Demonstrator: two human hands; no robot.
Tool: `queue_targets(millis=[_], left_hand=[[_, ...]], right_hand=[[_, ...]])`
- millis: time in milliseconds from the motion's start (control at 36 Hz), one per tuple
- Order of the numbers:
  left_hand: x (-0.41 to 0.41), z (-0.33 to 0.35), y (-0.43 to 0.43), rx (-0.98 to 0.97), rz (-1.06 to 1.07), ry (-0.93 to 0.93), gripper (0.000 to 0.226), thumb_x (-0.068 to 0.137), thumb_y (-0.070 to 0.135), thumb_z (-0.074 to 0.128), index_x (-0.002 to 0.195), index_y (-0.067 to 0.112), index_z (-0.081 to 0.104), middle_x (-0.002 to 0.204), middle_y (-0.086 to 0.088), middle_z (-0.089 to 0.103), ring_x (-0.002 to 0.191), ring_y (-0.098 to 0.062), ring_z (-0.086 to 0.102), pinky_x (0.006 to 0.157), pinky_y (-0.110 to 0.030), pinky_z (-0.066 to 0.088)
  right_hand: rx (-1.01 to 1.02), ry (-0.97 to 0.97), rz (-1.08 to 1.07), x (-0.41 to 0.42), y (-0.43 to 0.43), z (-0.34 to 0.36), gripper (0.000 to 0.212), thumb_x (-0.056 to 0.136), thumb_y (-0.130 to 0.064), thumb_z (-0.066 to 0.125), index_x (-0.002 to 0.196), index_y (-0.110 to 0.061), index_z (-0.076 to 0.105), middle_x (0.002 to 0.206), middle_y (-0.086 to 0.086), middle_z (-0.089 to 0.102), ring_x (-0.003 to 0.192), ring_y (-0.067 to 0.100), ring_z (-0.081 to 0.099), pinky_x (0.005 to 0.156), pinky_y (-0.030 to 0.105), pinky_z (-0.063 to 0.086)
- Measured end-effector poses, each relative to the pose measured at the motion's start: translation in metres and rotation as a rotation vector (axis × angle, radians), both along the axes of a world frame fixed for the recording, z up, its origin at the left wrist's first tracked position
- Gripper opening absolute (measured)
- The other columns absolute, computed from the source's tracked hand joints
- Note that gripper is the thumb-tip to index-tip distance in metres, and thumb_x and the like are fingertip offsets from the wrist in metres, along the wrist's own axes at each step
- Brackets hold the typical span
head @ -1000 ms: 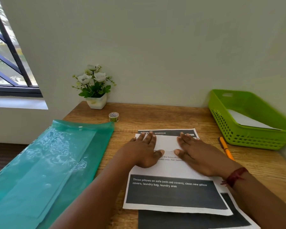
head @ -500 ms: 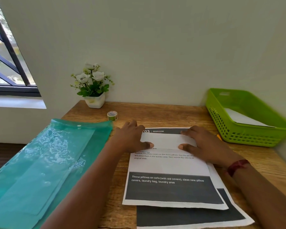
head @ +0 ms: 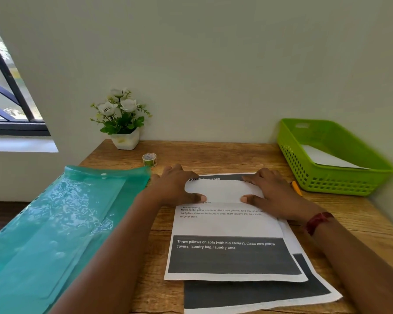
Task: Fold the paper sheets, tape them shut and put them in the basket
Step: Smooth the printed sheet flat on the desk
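A printed paper sheet lies in front of me on the wooden desk, its top edge folded down into a white flap. My left hand presses flat on the flap's left end and my right hand presses on its right end, thumbs along the flap's lower edge. A second printed sheet lies underneath, sticking out at the bottom right. A small roll of tape stands behind my left hand. The green basket at the right holds a folded white paper.
A teal plastic folder covers the desk's left side and hangs past its edge. A potted white flower stands at the back by the wall. An orange pen lies between my right hand and the basket.
Both hands have slid apart along the folded flap, from its middle toward its left and right ends. The view has shifted slightly.
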State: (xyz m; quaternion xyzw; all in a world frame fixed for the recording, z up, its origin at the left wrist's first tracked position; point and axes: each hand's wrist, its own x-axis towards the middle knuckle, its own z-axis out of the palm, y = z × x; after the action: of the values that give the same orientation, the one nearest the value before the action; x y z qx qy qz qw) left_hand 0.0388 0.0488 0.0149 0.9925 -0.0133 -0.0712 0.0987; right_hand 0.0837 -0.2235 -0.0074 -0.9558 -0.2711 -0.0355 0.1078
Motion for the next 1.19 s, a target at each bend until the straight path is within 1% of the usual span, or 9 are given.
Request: queue_targets(millis=[222, 361, 472, 556, 667, 750, 833, 972, 1194], left_hand=[[-0.001, 0.0, -0.001, -0.051, 0.008, -0.016, 0.073, 0.077, 0.071, 0.063, 0.14, 0.041, 0.042, 0.144, 0.0, 0.037, 0.141, -0.027, 0.024, 0.11, -0.062, 0.022], [0.0, 0.0, -0.002, -0.101, -0.001, -0.073, 0.075, 0.074, 0.065, 0.071, 0.137, 0.037, 0.042, 0.144, 0.001, 0.037, 0.138, -0.025, 0.028, 0.11, -0.058, 0.027], [0.001, -0.002, -0.001, -0.17, -0.028, -0.111, 0.072, 0.071, 0.06, 0.077, 0.13, 0.033, 0.045, 0.133, 0.004, 0.046, 0.127, -0.02, 0.04, 0.106, -0.051, 0.04], [0.002, -0.002, -0.001, -0.145, -0.035, -0.167, 0.072, 0.068, 0.062, 0.077, 0.127, 0.033, 0.046, 0.127, 0.007, 0.048, 0.12, -0.017, 0.042, 0.103, -0.052, 0.042], [0.001, 0.001, -0.002, -0.095, -0.036, -0.237, 0.067, 0.07, 0.061, 0.077, 0.124, 0.034, 0.049, 0.124, 0.007, 0.048, 0.121, -0.018, 0.04, 0.104, -0.054, 0.038], [-0.001, 0.006, -0.003, -0.099, -0.049, -0.288, 0.055, 0.073, 0.056, 0.077, 0.116, 0.033, 0.052, 0.112, 0.011, 0.048, 0.112, -0.013, 0.043, 0.101, -0.051, 0.04], [-0.001, 0.01, -0.003, -0.133, -0.057, -0.327, 0.043, 0.075, 0.054, 0.076, 0.105, 0.035, 0.052, 0.104, 0.015, 0.053, 0.102, -0.012, 0.049, 0.098, -0.049, 0.042], [-0.004, 0.014, -0.004, -0.213, -0.066, -0.423, 0.026, 0.081, 0.052, 0.072, 0.09, 0.037, 0.053, 0.093, 0.017, 0.056, 0.095, -0.012, 0.052, 0.093, -0.046, 0.043], [-0.006, 0.018, -0.006, -0.245, -0.06, -0.486, 0.018, 0.085, 0.043, 0.071, 0.085, 0.036, 0.055, 0.09, 0.017, 0.061, 0.093, -0.01, 0.055, 0.092, -0.046, 0.043]], right_hand=[[0.018, 0.021, 0.0, 0.0, 0.001, -0.002, 0.065, 0.092, -0.056, 0.051, 0.148, -0.028, 0.035, 0.108, -0.006, 0.033, 0.113, 0.018, 0.032, 0.098, 0.036, 0.035], [0.033, 0.002, 0.026, 0.0, -0.001, -0.005, 0.061, 0.093, -0.055, 0.049, 0.147, -0.03, 0.036, 0.106, -0.006, 0.032, 0.11, 0.018, 0.032, 0.098, 0.038, 0.035], [0.108, -0.047, 0.039, -0.002, -0.002, -0.003, 0.06, 0.09, -0.054, 0.057, 0.14, -0.027, 0.042, 0.119, -0.005, 0.04, 0.116, 0.02, 0.035, 0.098, 0.039, 0.036], [0.193, -0.085, 0.039, -0.005, 0.0, 0.001, 0.059, 0.085, -0.049, 0.066, 0.134, -0.023, 0.045, 0.131, -0.004, 0.047, 0.121, 0.019, 0.039, 0.099, 0.036, 0.036], [0.303, -0.117, 0.011, -0.008, 0.003, 0.006, 0.044, 0.085, -0.038, 0.071, 0.122, -0.023, 0.053, 0.122, -0.004, 0.055, 0.116, 0.017, 0.047, 0.092, 0.033, 0.038], [0.378, -0.163, 0.028, -0.005, 0.003, 0.006, 0.032, 0.085, -0.033, 0.074, 0.112, -0.023, 0.061, 0.111, -0.006, 0.062, 0.108, 0.017, 0.054, 0.086, 0.03, 0.04], [0.452, -0.219, 0.021, -0.004, 0.002, 0.007, 0.028, 0.084, -0.03, 0.075, 0.109, -0.02, 0.067, 0.109, -0.004, 0.066, 0.104, 0.016, 0.056, 0.088, 0.03, 0.042], [0.563, -0.318, 0.057, -0.004, 0.002, 0.009, 0.023, 0.08, -0.022, 0.079, 0.1, -0.012, 0.073, 0.098, 0.001, 0.069, 0.092, 0.015, 0.062, 0.081, 0.017, 0.04], [0.575, -0.395, 0.071, -0.003, 0.001, 0.011, 0.014, 0.08, -0.018, 0.079, 0.088, -0.01, 0.072, 0.087, 0.001, 0.069, 0.08, 0.017, 0.063, 0.074, 0.023, 0.045]])
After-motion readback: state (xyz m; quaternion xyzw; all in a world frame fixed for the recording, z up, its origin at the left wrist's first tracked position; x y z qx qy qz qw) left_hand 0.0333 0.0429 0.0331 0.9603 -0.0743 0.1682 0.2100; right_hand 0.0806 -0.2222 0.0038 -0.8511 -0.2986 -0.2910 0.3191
